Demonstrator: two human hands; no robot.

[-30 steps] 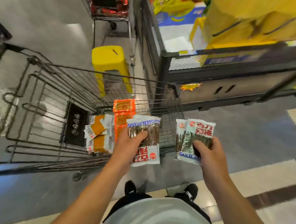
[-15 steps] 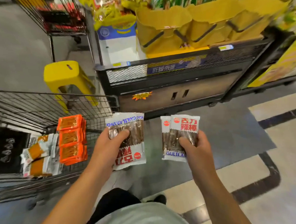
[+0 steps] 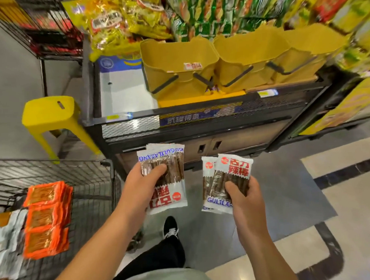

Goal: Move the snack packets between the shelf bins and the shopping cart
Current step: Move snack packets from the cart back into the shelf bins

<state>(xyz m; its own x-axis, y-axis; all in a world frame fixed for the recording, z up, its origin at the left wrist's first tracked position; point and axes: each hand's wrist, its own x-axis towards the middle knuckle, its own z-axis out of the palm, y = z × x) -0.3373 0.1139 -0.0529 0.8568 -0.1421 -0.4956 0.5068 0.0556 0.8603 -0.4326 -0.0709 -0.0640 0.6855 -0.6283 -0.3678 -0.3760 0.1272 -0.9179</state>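
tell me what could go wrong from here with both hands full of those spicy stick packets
The left hand grips a fanned stack of packets by thumb alone on top; the back ones could slip out. The right hand pinches its packets low, so they might tip. The yellow bins tilt forward, so dropped packets may slide out.

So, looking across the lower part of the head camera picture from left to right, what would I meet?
White-and-orange packets → stack of orange packets in the shopping cart → left hand gripping white stick-snack packets → right hand gripping more of the same packets.
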